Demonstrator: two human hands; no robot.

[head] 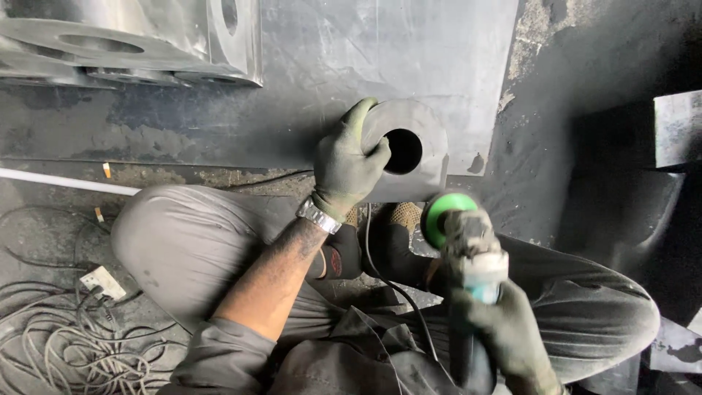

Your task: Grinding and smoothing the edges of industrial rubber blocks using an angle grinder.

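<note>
My left hand, in a grey-green glove with a metal watch at the wrist, grips the left rim of a thick grey steel piece with a rounded top and a round hole through it. The piece stands upright on the floor in front of my knees. My right hand, also gloved, holds an angle grinder with a green disc guard, just below and right of the steel piece. The disc sits close to the piece's lower edge; whether they touch I cannot tell.
A large flat steel sheet lies behind the piece. Stacked steel parts with round holes sit at top left. Tangled cables and a white plug lie at lower left. A dark metal block stands at right.
</note>
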